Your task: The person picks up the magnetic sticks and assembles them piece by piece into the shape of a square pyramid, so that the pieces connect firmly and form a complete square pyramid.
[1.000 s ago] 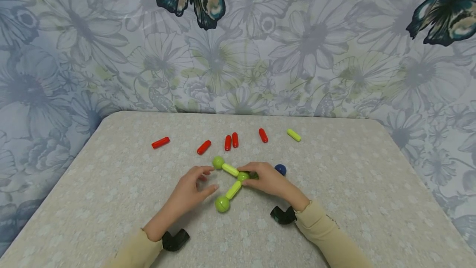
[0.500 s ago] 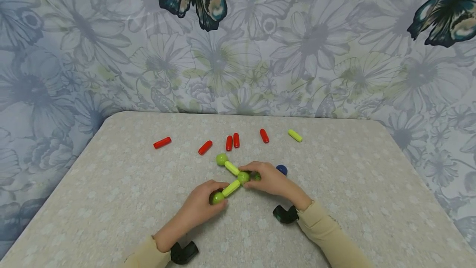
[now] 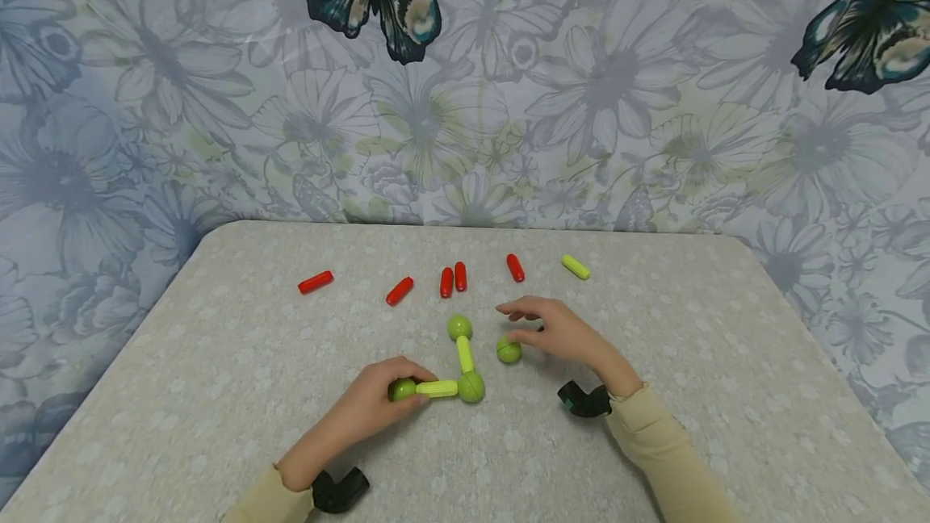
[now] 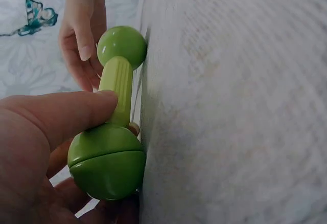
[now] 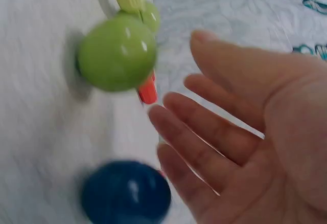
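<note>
My left hand (image 3: 378, 400) grips one end of a ball-and-rod construction (image 3: 437, 388) in the head view. Green balls and two yellow-green rods form its L shape, with a green ball (image 3: 471, 387) at the corner and another (image 3: 459, 327) at the far end. In the left wrist view my thumb presses the ribbed rod (image 4: 116, 75), while the end ball (image 4: 107, 161) sits by my fingers. My right hand (image 3: 563, 333) is beside a separate green ball (image 3: 508, 350), its fingers extended. The right wrist view shows nothing in that palm, and a blue ball (image 5: 125, 193) stands near the fingers.
Several loose rods lie along the table's far side: a red one (image 3: 316, 282) at the left, a red one (image 3: 515, 267) towards the right, and a yellow-green one (image 3: 576, 267). A flower-and-butterfly cloth (image 3: 610, 127) hangs behind the table (image 3: 697, 394).
My left hand closed on the near end ball, then drew the construction left and nearer, turning it. My right hand let go and moved right, leaving a green ball separate from the construction.
</note>
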